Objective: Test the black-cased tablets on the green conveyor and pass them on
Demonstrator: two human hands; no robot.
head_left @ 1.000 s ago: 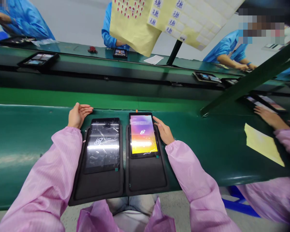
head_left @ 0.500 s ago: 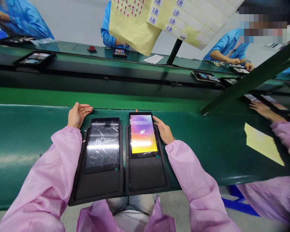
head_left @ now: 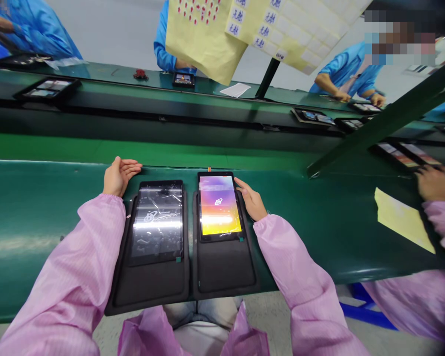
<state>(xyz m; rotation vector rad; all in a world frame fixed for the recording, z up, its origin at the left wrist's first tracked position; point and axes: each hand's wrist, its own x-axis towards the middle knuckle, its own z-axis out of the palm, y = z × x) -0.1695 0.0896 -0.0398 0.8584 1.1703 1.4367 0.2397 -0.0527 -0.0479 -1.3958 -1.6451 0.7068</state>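
Observation:
Two tablets lie side by side, each on a black padded tray. The left tablet (head_left: 157, 232) has a dark grey screen with a white logo and glare across it; its tray (head_left: 148, 289) shows below. The right tablet (head_left: 219, 212) is lit purple to yellow with a white logo, on the right tray (head_left: 226, 272). My left hand (head_left: 120, 175) rests on the bench beyond the left tray's corner, fingers stretched out and holding nothing. Beside the right tablet's upper right edge is my right hand (head_left: 250, 198), its fingers extended along the side, index fingertip at the edge.
The green bench (head_left: 52, 212) runs across, with a conveyor channel behind it carrying several trays. A slanted green post (head_left: 378, 118) stands right. Yellow paper (head_left: 404, 220) lies near a co-worker's hands (head_left: 433, 183). Yellow sheets (head_left: 203, 39) hang overhead. People in blue sit opposite.
My hands and both tablets stay where they were. The co-worker's hand at the right has drawn back rightward from the trays. Trays on the conveyor have shifted slightly left.

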